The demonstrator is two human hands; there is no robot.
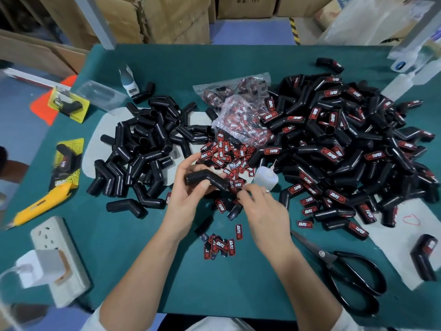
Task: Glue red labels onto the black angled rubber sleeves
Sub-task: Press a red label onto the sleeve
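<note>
Sleeve gripped in left hand; right hand pinches red label at its end, glue bottle just beside.

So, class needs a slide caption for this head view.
Left hand holds a black angled sleeve while right hand pinches a red label.

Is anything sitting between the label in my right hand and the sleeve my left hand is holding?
Nothing visible: the right hand pinches a red label right against the end of the black sleeve held by the left hand.
</note>
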